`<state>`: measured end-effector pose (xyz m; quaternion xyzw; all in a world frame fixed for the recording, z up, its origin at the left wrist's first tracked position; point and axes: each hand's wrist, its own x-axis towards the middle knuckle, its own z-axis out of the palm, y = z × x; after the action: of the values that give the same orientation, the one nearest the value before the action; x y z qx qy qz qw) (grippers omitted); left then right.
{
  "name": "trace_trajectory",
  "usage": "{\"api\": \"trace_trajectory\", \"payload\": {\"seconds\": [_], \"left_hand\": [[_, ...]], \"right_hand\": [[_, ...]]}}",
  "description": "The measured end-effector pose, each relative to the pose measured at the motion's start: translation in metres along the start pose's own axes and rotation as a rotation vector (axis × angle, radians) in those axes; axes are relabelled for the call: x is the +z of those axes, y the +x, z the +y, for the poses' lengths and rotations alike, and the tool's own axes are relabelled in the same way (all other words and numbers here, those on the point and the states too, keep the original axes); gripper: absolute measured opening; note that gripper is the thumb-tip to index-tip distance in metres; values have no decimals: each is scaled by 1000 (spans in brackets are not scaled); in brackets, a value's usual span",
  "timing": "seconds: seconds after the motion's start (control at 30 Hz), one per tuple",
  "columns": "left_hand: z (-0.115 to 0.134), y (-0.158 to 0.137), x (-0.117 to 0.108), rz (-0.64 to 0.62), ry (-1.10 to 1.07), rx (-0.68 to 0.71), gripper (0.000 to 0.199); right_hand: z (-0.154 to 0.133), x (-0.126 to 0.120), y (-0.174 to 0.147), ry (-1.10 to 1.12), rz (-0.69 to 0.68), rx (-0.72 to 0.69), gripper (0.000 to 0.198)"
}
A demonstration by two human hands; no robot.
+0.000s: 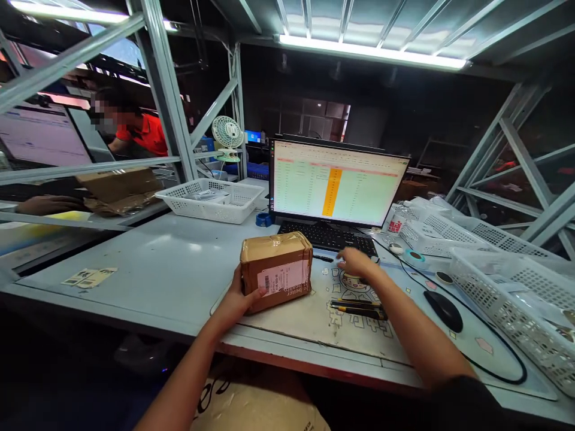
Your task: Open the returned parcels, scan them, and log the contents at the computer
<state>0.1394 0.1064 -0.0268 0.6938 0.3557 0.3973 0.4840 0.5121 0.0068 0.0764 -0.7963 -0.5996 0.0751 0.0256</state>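
Carton [275, 263], held over the desk mat [309, 323]: probably light, fairly stiff, slick where taped; best gripped across its ends. Brown, creased, pale label [284, 278] in front. Left hand [236, 300] grasps its left end; right hand [358, 264], near a pen [322, 258], has bent fingers, whether holding anything unclear.

1 cam, head-worn, i.e. wearer's POV. Looks fwd + down over desk [148, 251], approx. from above its front edge. Wide FOV, slight roll: front edge drops toward R. L hand [238, 297] & R hand [358, 262] near lens, forearms coming in from btm. Monitor [338, 182] beyond them, a bit R of ctr, screen facing cam. Top catches light tube [372, 52] under shelf [404, 24]; far L reaches co-worker [150, 133] thru rack frame [162, 84]. Ht squeezed.
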Motion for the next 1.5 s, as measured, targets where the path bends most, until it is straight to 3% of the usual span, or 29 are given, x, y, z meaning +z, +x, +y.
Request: {"api": "trace_trajectory", "payload": {"seconds": [0.1, 0.23, 0.37, 0.5, 0.6, 0.77, 1.0, 1.23, 1.5], "left_hand": [[6, -2, 0, -1, 4, -36, 118], [11, -1, -5, -59, -10, -44, 114], [12, 1, -20, -252, -87, -114, 109], [14, -3, -32, -431, -194, -146, 94], [16, -6, -34, -420, -226, -156, 96], [14, -6, -32, -407, -218, -201, 102], [17, -6, -30, -389, -188, -220, 103], [19, -7, -29, -370, -126, -216, 102], [24, -8, -17, -311, -111, -199, 105]], "right_hand": [[-5, 31, -46, 66, -53, -116, 37], [4, 60, -91, 126, -42, -196, 23], [0, 47, -93, 255, 133, -266, 28], [-29, 17, -74, 389, 347, -274, 34], [-49, 4, -68, 408, 385, -315, 33], [-60, 5, -77, 474, 394, -388, 33], [-67, 12, -78, 496, 419, -177, 31], [-70, 28, -89, 653, 508, -242, 37], [-85, 44, -131, 771, 597, -336, 47]]}}
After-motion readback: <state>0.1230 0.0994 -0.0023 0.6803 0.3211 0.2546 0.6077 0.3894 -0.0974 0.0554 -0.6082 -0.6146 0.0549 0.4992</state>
